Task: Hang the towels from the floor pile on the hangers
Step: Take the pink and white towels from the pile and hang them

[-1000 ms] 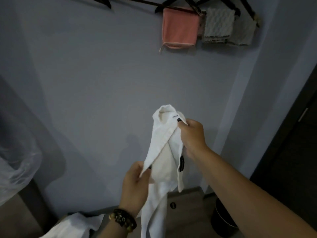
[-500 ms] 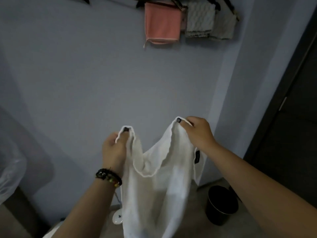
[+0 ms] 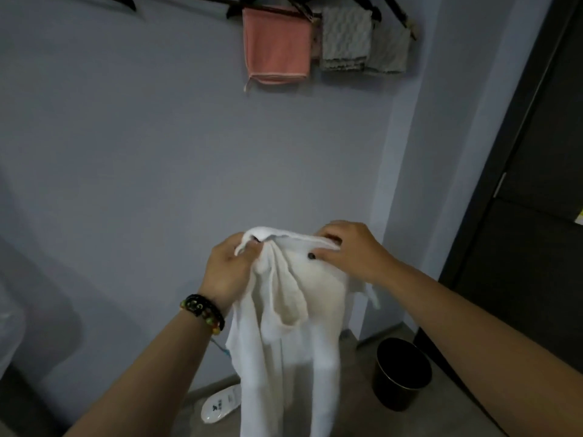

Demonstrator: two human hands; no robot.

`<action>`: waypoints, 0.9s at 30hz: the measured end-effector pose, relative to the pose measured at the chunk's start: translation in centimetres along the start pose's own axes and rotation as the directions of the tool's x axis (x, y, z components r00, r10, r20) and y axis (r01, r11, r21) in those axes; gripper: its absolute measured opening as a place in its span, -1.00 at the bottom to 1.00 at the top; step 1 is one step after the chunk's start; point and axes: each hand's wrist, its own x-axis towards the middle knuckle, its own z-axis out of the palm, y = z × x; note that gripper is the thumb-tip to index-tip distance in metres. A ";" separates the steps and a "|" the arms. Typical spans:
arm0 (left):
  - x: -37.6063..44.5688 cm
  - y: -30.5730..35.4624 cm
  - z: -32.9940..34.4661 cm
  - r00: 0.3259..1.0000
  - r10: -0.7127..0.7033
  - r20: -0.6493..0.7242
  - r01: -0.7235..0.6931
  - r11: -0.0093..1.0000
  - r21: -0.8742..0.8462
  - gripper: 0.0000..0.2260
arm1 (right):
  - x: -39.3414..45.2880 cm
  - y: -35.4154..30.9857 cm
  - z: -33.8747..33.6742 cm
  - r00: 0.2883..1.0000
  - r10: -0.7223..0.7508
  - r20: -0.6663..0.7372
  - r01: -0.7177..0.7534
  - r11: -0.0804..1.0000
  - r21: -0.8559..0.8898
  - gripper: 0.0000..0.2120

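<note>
Support 1: floor (image 3: 448,402), grey-brown, seen only at the bottom of the view, meeting the wall along a skirting line.
On floor, right: dark round bin (image 3: 401,373), upright, near the corner and just beside the dark door frame.
On floor, centre-left: flat white object (image 3: 220,405) with dark markings, lying near the wall; its right end is hidden; identity cannot be told.
Support 2: dark hangers (image 3: 356,3) at top of wall.
On hangers: pink towel (image 3: 276,45); two grey towels (image 3: 345,37) overlapping to its right.
</note>
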 end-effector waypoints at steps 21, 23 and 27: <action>4.7 -4.2 -11.0 0.791 -0.575 -0.211 0.347 0.704 -0.619 -0.64 | 3.7 1.3 -0.7 0.645 0.762 0.065 -0.653 0.505 0.564 -0.75; 4.2 -3.5 -10.5 0.818 -0.554 -0.153 0.362 0.704 -0.612 -0.62 | 4.2 0.0 -0.4 0.726 0.686 0.043 -0.584 0.582 0.565 -0.77; 2.4 -1.9 -9.6 0.894 -0.441 -0.083 0.332 0.774 -0.539 -0.68 | 4.2 -2.4 -0.6 0.860 0.505 0.075 -0.458 0.696 0.553 -0.82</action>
